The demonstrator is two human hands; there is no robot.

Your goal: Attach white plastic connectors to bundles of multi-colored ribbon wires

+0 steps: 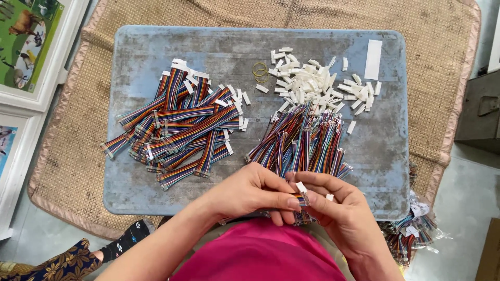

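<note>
A rainbow ribbon cable (300,198) is pinched by the left hand (249,191) and right hand (333,204); finished cables (177,125), loose cables (304,143) and white connectors (312,83) are spread across a blue tray (130,52) on a woven mat (78,119).

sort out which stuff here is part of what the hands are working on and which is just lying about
In the work:
- left hand and right hand, both on one rainbow ribbon cable
- pile of white connector housings
- pile of bare cables
- pile of capped cables
- blue tray

Lying about:
- rubber bands
- white strip
- framed pictures
- woven mat
</note>
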